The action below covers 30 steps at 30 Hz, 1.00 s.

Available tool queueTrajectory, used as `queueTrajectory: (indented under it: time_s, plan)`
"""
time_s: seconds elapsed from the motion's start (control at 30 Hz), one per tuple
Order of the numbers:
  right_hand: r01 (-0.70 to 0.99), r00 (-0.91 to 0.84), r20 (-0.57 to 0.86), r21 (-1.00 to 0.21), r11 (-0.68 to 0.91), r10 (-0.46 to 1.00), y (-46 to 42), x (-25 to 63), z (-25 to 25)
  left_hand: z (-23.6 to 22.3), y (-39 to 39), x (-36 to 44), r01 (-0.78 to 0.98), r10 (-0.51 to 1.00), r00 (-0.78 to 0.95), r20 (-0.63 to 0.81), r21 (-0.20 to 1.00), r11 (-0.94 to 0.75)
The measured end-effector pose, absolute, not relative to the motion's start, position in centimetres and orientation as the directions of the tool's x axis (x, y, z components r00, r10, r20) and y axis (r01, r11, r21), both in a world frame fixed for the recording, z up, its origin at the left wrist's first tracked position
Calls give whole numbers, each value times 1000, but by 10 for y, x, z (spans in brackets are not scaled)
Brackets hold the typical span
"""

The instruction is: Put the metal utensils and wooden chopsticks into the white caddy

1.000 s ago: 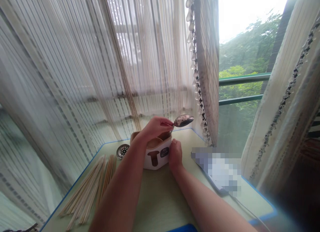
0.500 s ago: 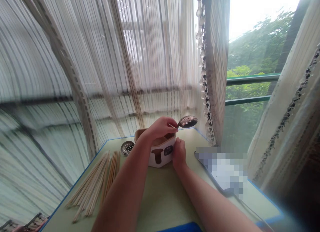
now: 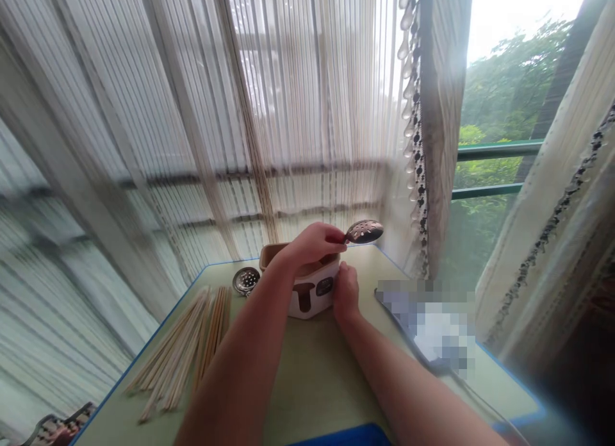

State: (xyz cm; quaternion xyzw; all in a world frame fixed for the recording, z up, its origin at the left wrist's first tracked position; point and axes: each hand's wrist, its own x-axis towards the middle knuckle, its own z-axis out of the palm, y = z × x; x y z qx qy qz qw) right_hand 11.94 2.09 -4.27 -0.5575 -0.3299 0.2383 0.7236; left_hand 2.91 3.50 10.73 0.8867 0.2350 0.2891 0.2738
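Note:
A white holder with a brown rim [image 3: 311, 292] stands on the pale green table [image 3: 312, 382] near its far edge. My left hand [image 3: 312, 244] hovers over the holder's mouth and pinches the handle of a perforated metal spoon [image 3: 365, 231], whose bowl points right, above the rim. My right hand [image 3: 344, 293] is closed against the holder's right side, steadying it.
Several wooden chopsticks [image 3: 187, 350] lie fanned out on the table's left half. A second perforated metal spoon bowl [image 3: 246, 280] lies left of the holder. A blurred flat item with a cable [image 3: 427, 324] sits at the right. Striped curtains hang close behind.
Both hands keep their hold on the spoon and the holder. The spoon stays above the rim; only the camera view has shifted a little.

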Motion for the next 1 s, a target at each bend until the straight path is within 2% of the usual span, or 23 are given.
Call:
queueTrajectory:
  time_s: [0.37, 0.6, 0.7, 0.77, 0.83, 0.9, 0.93, 1.0]
  plan:
    - [51, 678, 240, -958, 281, 695, 16, 118, -39, 107, 35, 29, 314, 566, 733, 377, 551, -773]
    - [82, 652, 278, -951, 299, 706, 17, 118, -39, 107, 35, 23, 323, 562, 750, 349, 548, -772]
    - [176, 702, 358, -925, 336, 615, 13, 122, -33, 114, 29, 18, 363, 622, 673, 400, 554, -749]
    - [349, 697, 518, -849, 397, 496, 4, 123, -24, 125, 16, 14, 336, 651, 567, 504, 580, -742]
    - [555, 563, 725, -688, 468, 398, -9, 121, -15, 140, -1, 9, 241, 668, 413, 619, 633, -736]
    - [681, 290, 888, -454, 575, 357, -24, 115, -8, 152, -16, 5, 86, 708, 224, 670, 710, -699]
    - [678, 106, 927, -331, 656, 359, -31, 110, -5, 155, -21, 2, 3, 742, 142, 655, 750, -662]
    - [612, -234, 895, -169, 773, 381, -43, 98, -5, 153, -22, -7, -120, 816, 27, 577, 812, -570]
